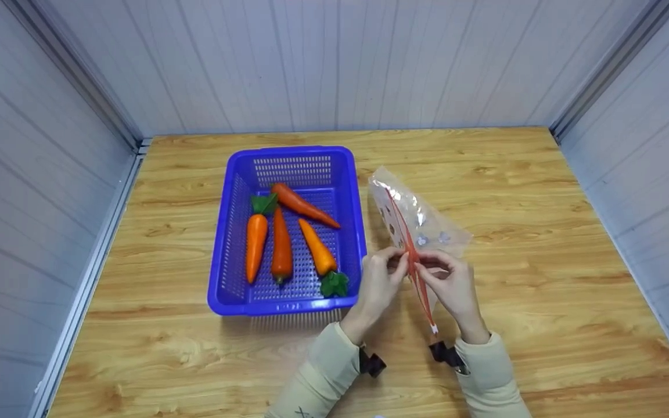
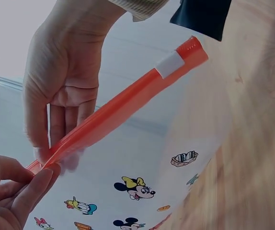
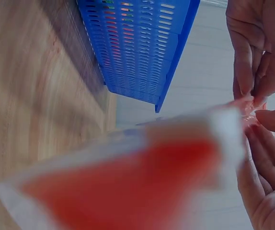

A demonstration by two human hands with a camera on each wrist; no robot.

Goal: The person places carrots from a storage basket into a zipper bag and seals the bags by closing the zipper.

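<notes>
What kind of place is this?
Probably a small test booth, not a kitchen: a bare wooden table walled in by plain white panels, with only a blue basket of carrots and a zip bag.

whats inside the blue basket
The blue basket holds four orange carrots, two with green leaves showing. The mesh floor beneath them is covered. Both hands pinch the zip bag beside it, outside the basket.
</notes>
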